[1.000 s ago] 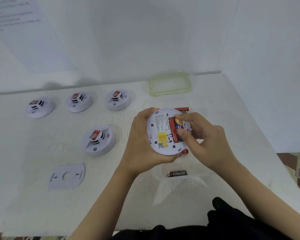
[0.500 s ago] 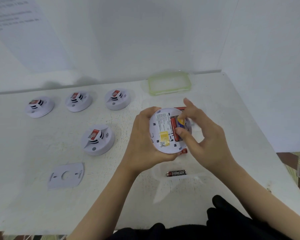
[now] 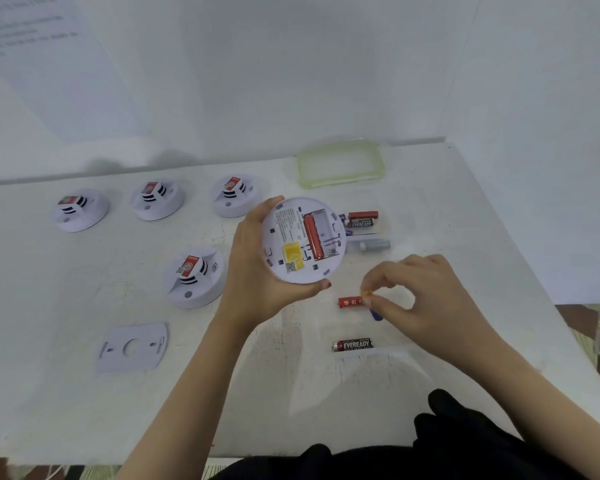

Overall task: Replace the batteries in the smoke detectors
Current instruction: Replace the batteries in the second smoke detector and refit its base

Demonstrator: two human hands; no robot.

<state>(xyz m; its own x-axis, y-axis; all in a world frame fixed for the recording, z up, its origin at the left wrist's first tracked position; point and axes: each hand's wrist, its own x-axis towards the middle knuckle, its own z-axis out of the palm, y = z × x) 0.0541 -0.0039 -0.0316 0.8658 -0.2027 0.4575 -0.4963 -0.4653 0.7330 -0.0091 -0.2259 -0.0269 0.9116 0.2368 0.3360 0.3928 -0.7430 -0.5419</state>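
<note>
The left hand [image 3: 257, 271] grips a round white plastic smoke detector [image 3: 303, 268] underside-up above the white table [image 3: 84, 393]. Its open battery compartment [image 3: 321, 233] holds one red cylindrical battery [image 3: 313, 237] in the left slot. The right hand [image 3: 426, 299] pinches a yellow-and-blue battery [image 3: 367, 293]. Just nearer lies a black battery [image 3: 353, 344] reading "EVEREADY".

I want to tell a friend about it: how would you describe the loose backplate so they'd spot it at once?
On the white table, find the lone detector standing nearer than the back row of three. Just in front of it lies the backplate: flat, with a round hole, where its neighbours are domed.
</note>
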